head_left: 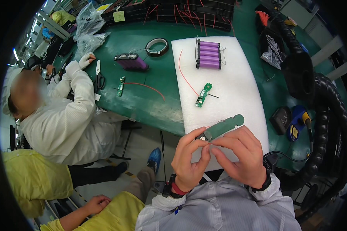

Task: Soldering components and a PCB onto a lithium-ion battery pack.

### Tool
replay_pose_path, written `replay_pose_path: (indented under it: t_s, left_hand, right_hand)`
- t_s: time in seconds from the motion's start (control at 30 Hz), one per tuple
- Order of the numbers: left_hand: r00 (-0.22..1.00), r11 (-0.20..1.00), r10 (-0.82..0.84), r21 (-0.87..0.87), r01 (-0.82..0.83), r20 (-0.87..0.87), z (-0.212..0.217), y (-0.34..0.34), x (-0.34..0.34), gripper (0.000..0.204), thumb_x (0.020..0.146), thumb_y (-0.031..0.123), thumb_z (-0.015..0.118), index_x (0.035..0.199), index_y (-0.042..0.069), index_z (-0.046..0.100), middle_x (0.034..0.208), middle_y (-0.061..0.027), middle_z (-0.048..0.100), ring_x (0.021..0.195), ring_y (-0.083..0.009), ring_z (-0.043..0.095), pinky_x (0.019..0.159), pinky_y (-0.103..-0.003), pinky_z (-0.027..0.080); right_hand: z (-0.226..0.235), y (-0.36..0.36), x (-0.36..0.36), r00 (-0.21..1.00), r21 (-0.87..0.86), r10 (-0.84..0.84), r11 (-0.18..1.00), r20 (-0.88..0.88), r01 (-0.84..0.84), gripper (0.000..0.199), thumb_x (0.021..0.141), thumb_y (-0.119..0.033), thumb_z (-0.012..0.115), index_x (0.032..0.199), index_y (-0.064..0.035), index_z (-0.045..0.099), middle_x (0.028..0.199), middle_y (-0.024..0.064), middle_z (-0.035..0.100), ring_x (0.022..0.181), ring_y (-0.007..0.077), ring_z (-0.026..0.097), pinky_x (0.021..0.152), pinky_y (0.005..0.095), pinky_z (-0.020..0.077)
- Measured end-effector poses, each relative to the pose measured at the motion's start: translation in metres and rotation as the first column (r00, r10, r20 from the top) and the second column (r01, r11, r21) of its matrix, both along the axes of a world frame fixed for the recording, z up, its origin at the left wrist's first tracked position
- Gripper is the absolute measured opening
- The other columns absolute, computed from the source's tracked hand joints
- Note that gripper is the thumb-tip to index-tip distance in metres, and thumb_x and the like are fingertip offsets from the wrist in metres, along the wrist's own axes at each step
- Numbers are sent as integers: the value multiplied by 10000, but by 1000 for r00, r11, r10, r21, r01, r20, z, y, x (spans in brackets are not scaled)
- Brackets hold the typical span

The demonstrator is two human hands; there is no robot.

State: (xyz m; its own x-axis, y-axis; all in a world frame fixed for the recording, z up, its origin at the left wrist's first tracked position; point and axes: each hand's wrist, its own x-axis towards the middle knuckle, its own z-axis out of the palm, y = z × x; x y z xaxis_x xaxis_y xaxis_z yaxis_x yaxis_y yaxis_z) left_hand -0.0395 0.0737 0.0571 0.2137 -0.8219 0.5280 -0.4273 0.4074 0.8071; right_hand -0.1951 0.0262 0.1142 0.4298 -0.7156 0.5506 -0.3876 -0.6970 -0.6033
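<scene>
Fingers of the left hand were closed on the near-left end of a long green piece with scalloped edges, held up over the near part of the white foam sheet. Its long axis slanted away from that grip toward the far right, passing just beyond the curled fingers of the right hand. The left hand was nearer the gripped end, the right nearer the rounded far end. The right hand's thumb and forefinger came together beside the left fingertips; from where I stood, I could not tell whether they pinched anything.

Beyond the green piece, well clear of both hands, a small circuit board lay on the foam, slanting much the same way, with a red wire trailing toward the far left. Farther off rested a purple cell pack.
</scene>
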Motion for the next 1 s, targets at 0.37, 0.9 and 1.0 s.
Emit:
replay_pose_path:
  t_s: [0.37,0.9,1.0]
  left_hand:
    - [994,998,39,-55,-33,100,-1,0,0,149,892,-17,700,1031,-22,648,1191,-220,692,1005,-298,692,835,-343,555]
    - [985,998,-14,-55,23,174,1,-1,3,154,894,-64,674,1038,-23,635,1234,-228,665,1007,-316,691,863,-356,557]
    - [983,997,-9,-76,24,182,-1,0,1,162,891,-73,674,1040,-21,637,1235,-227,664,1019,-324,689,868,-360,559]
  right_hand:
    - [0,-2,1,1000,30,7,1000,-14,-7,208,744,-4,786,926,-22,687,835,85,646,708,268,615,610,360,482]
    - [11,-7,-22,999,125,11,992,-44,-5,219,743,11,771,932,-23,668,842,86,653,727,259,628,623,350,492]
    - [10,-7,-16,997,119,66,991,-35,-61,266,716,44,770,961,-14,684,866,101,672,768,258,635,659,339,492]
